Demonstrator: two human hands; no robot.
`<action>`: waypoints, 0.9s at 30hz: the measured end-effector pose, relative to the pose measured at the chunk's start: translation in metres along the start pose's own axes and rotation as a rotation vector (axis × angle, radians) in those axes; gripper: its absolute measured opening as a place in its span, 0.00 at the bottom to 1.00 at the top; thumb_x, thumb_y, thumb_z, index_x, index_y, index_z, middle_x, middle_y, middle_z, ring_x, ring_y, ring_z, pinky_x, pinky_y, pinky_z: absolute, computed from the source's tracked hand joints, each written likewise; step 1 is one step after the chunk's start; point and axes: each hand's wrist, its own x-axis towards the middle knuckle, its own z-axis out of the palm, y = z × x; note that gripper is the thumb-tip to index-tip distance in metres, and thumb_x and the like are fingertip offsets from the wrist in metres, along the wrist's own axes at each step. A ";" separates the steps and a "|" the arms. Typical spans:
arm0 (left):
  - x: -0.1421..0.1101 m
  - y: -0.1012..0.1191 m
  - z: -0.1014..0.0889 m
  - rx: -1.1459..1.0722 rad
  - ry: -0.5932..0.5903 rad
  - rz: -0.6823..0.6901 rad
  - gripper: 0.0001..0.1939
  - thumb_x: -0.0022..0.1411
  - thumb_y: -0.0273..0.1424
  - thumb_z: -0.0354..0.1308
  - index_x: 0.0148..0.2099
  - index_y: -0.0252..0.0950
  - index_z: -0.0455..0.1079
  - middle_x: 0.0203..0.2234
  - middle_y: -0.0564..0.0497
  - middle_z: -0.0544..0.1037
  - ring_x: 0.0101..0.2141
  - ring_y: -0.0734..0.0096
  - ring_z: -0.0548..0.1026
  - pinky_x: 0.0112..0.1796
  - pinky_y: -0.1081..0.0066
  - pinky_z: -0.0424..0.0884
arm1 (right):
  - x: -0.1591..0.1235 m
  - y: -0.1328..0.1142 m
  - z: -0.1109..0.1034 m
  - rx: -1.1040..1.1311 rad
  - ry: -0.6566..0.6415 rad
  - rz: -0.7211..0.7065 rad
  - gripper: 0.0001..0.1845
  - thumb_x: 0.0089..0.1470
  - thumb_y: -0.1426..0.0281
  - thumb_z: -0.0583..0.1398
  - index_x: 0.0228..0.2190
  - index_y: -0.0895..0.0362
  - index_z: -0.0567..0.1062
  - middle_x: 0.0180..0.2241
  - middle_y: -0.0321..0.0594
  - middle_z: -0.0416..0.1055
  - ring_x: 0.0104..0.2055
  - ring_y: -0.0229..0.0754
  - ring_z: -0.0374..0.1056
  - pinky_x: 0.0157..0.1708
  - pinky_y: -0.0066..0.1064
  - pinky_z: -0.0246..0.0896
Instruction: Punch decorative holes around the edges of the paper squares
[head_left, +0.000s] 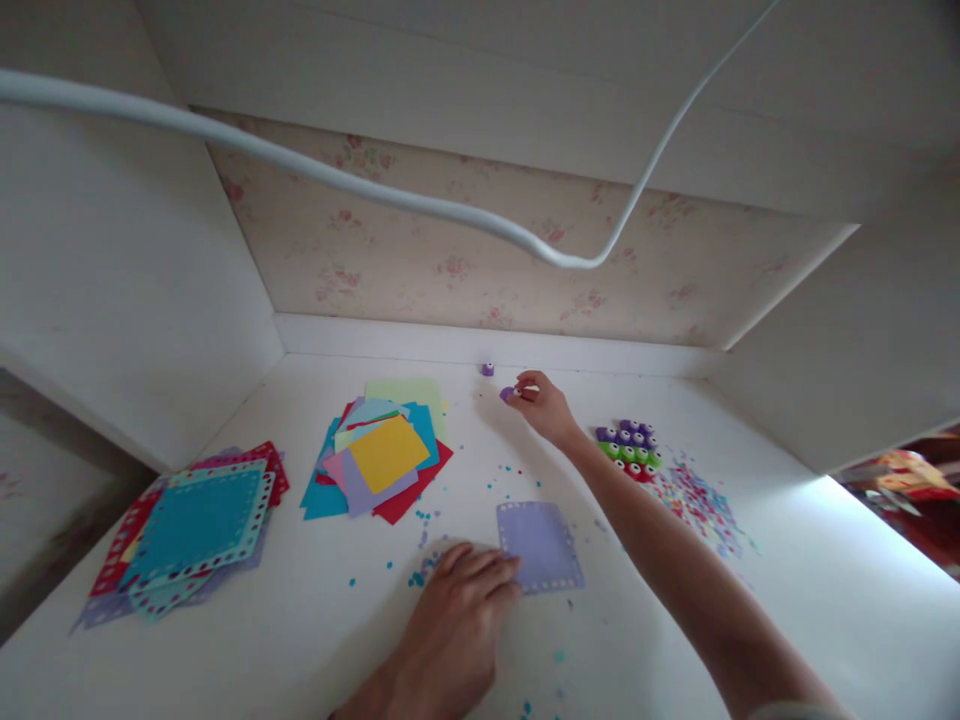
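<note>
My right hand point(541, 405) is stretched out toward the back of the white table, its fingers closed on a small purple craft punch point(508, 394). Just behind it, a second purple craft punch point(488, 369) stands near the back edge. My left hand point(466, 610) lies low on the table, fingers stretched out, with the fingertips on the left edge of a lilac paper square point(538, 545). Small holes run along the borders of that square.
Left of centre lies a pile of coloured paper point(390, 455). A stack of hole-bordered sheets point(202, 525) sits farther left. Purple, green and red punches point(630, 450) stand in rows at the right, beside scattered paper bits point(701, 505). A white cable point(375, 190) hangs across the view.
</note>
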 end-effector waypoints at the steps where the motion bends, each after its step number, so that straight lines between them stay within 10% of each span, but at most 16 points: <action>1: 0.000 0.001 -0.003 -0.003 0.045 -0.012 0.23 0.54 0.16 0.49 0.47 0.41 0.73 0.51 0.53 0.78 0.50 0.61 0.74 0.54 0.53 0.65 | -0.018 -0.006 -0.002 0.042 -0.044 -0.024 0.22 0.56 0.66 0.61 0.51 0.54 0.64 0.44 0.40 0.72 0.42 0.40 0.75 0.43 0.33 0.69; 5: 0.005 -0.003 -0.020 0.002 0.261 -0.129 0.18 0.55 0.15 0.47 0.38 0.38 0.73 0.35 0.49 0.81 0.37 0.63 0.77 0.42 0.60 0.72 | -0.093 -0.024 -0.002 0.242 -0.272 -0.142 0.24 0.52 0.64 0.65 0.49 0.53 0.65 0.41 0.37 0.73 0.41 0.40 0.76 0.42 0.33 0.71; 9: 0.009 -0.018 -0.031 0.016 0.394 -0.239 0.19 0.57 0.15 0.45 0.43 0.38 0.71 0.39 0.48 0.78 0.42 0.64 0.75 0.46 0.62 0.72 | -0.140 -0.033 0.006 0.303 -0.399 -0.253 0.22 0.53 0.68 0.65 0.49 0.53 0.67 0.40 0.38 0.75 0.43 0.40 0.74 0.48 0.37 0.69; 18: 0.009 -0.027 -0.016 0.065 0.228 -0.251 0.30 0.51 0.17 0.53 0.58 0.36 0.64 0.52 0.43 0.73 0.53 0.55 0.70 0.54 0.53 0.67 | -0.154 -0.032 -0.003 0.022 -0.343 -0.354 0.31 0.56 0.68 0.64 0.59 0.49 0.64 0.52 0.43 0.72 0.53 0.47 0.69 0.54 0.43 0.64; 27: 0.011 -0.032 -0.014 0.113 0.202 -0.195 0.13 0.64 0.27 0.57 0.51 0.39 0.69 0.45 0.47 0.77 0.46 0.58 0.74 0.48 0.56 0.70 | -0.176 0.027 -0.046 -0.364 -0.343 -0.209 0.34 0.58 0.51 0.61 0.60 0.54 0.67 0.64 0.54 0.57 0.67 0.61 0.49 0.64 0.62 0.43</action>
